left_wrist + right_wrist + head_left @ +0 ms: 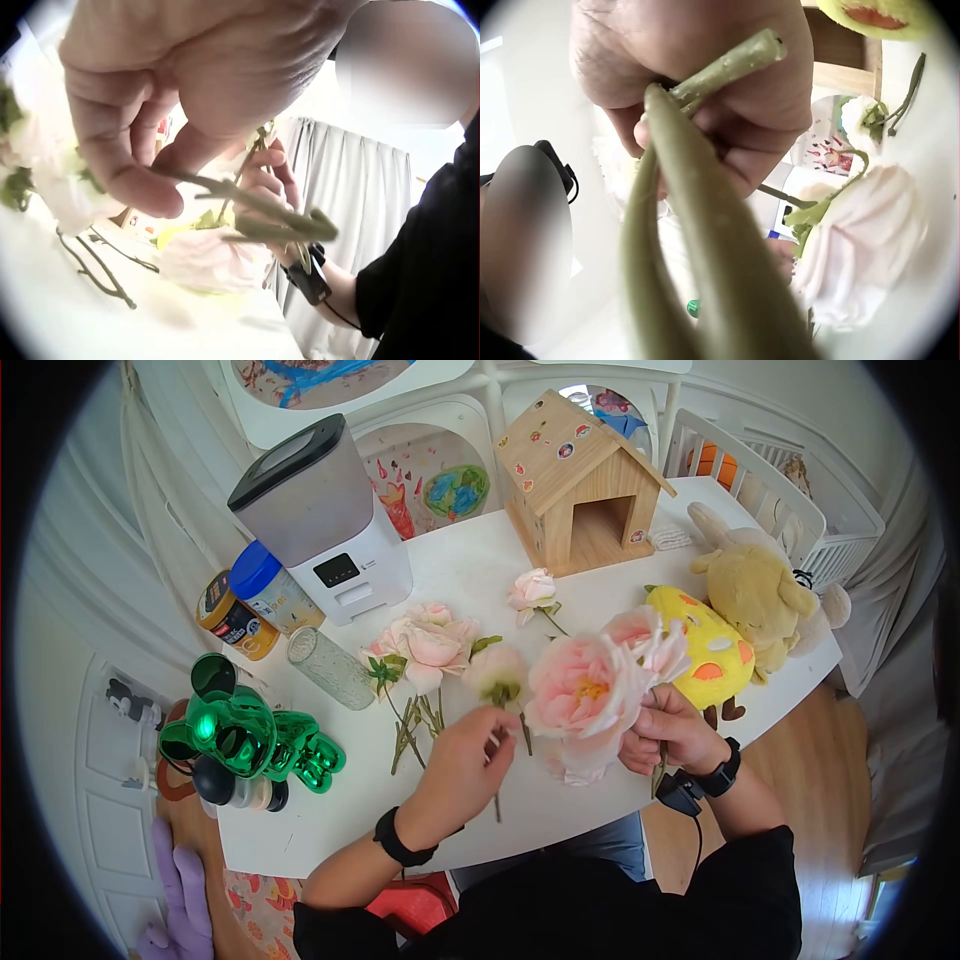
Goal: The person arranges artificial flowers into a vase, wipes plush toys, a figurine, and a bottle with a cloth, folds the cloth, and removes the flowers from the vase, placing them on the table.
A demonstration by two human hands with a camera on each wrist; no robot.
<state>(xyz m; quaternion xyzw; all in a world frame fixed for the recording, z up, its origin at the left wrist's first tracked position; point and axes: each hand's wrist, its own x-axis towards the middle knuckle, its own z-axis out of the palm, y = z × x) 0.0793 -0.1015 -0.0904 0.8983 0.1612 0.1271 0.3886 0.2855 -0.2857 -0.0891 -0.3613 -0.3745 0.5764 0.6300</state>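
Observation:
My left hand [465, 755] pinches the stem of a pale pink artificial flower [495, 668], its bloom upright over the table. In the left wrist view, the cut stem end [277, 217] juts out past thumb and finger. My right hand [675, 735] grips the stems of large pink flowers [570, 695], their blooms leaning toward the left hand. Thick green stems [705, 217] run through its curled fingers in the right wrist view. More pink flowers [435, 645] lie on the table beyond the left hand, beside a clear textured glass vase [330, 670]. A smaller pink rose [532, 590] lies farther back.
On the white table [465, 550] stand a pet feeder [335, 530], two tubs with a blue-lidded one [275, 590], and a wooden house [590, 490]. A shiny green bear figure [250, 730] is at left. Yellow plush toys [705, 650] sit at right.

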